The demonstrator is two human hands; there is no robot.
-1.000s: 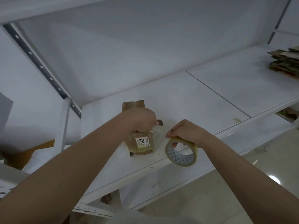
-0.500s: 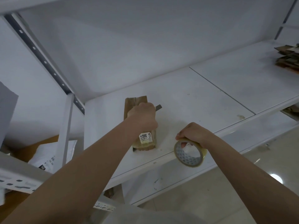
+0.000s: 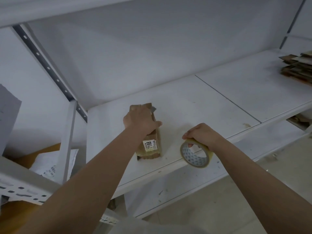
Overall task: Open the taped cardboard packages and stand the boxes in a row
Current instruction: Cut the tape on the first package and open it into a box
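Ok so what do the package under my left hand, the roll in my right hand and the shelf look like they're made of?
Package: brown cardboard, seemingly wrapped in glossy clear tape; layered edges show at its near end, plus a paper label. Roll: yellowish translucent plastic tape, probably on a card core with a printed triangle pattern. Shelf: looks like white-painted metal, matte and scuffed, with perforated steel uprights.

hands point(image 3: 140, 121) on package point(image 3: 149, 146), tape roll point(image 3: 195, 153)

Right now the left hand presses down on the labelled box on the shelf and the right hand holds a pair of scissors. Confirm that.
Not quite. The right hand holds a tape roll, not scissors; the head view shows its fingers curled over the roll's rim at the shelf edge. The rest stands: the left hand lies on the labelled box on the shelf.
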